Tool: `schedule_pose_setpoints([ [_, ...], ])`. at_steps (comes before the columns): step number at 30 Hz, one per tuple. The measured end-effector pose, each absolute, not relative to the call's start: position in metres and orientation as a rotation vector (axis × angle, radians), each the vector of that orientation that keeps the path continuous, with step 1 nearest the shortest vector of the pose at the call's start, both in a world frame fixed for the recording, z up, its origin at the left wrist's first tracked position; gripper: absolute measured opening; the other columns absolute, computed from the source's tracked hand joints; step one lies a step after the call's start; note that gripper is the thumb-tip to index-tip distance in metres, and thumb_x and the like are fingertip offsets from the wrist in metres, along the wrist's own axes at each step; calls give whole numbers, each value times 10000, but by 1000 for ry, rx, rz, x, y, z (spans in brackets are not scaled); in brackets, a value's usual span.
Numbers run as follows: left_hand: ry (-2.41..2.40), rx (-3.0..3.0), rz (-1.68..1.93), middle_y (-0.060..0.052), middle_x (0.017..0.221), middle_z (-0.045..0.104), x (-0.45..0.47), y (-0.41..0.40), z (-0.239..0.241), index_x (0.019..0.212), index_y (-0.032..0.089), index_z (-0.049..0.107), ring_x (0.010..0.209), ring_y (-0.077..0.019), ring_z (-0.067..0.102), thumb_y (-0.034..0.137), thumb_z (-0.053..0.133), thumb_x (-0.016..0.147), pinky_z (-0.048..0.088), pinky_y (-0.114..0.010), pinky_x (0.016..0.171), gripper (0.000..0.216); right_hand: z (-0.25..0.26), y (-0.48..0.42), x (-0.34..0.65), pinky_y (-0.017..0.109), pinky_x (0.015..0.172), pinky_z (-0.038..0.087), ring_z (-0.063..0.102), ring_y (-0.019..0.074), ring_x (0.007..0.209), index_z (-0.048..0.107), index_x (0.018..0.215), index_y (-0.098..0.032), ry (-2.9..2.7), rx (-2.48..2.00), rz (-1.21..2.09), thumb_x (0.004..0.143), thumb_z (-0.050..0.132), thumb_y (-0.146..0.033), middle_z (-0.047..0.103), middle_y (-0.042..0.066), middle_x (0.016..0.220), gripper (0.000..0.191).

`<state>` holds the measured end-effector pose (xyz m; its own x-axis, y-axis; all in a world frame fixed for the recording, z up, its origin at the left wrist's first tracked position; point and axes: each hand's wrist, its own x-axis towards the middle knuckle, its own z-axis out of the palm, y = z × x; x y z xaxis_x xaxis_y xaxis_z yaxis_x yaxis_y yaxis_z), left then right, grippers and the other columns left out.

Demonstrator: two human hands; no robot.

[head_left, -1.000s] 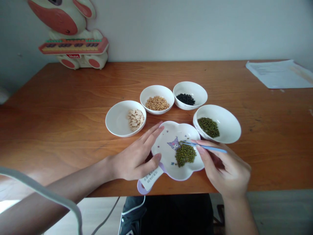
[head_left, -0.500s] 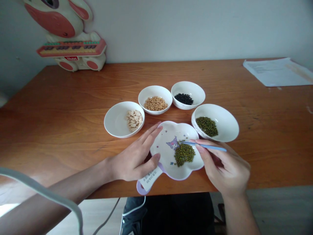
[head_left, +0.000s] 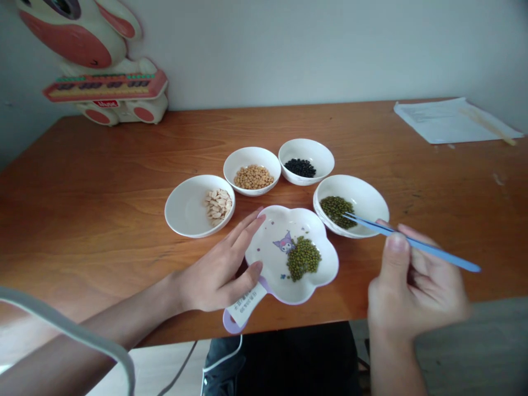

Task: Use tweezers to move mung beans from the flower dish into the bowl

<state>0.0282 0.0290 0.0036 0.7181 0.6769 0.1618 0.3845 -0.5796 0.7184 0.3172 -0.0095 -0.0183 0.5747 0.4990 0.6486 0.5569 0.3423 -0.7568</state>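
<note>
My right hand is closed around blue tweezers. Their tips reach into the white bowl on the right, at the edge of its mung beans; whether a bean is between them I cannot make out. My left hand grips the left rim of a flower-shaped dish, fingers along the edge and thumb near the labelled handle. A heap of mung beans lies in this dish, beside a printed cartoon figure.
Behind the dish stand a bowl of pale flat seeds, a bowl of yellow soybeans and a bowl of black beans. A toy piano is at the back left, papers at the back right. A cable crosses my left forearm.
My right hand has moved right with the tweezers, whose tips went from the dish's beans to the right bowl. My left hand still holds the dish. The view has shifted slightly.
</note>
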Motion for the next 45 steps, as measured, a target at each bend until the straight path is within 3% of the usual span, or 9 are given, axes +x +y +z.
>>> schedule_pose_setpoints([
  [8,782,2247,549,-186,1865,156,29,31,4,1790,273,8,1727,-430,212,277,531,1106,308,-702,1377,861,-13,-18,326,276,618,635,798,175,741,822,1161,-253,-1594,-1266,6,941,802,-130,868,36,1041,253],
  [16,770,2227,551,-173,1879,110,29,31,5,1790,268,15,1732,-422,200,271,546,1103,296,-697,1384,868,-12,-14,326,357,867,703,844,227,911,799,1240,-290,-1731,-1209,35,918,800,-76,863,26,1123,387],
  [45,769,2239,551,-209,1864,137,29,32,5,1786,258,24,1727,-439,205,269,554,1091,294,-709,1375,874,-12,-11,325,309,848,692,842,200,881,807,1210,-289,-1787,-1250,21,939,801,-112,866,17,1107,324],
])
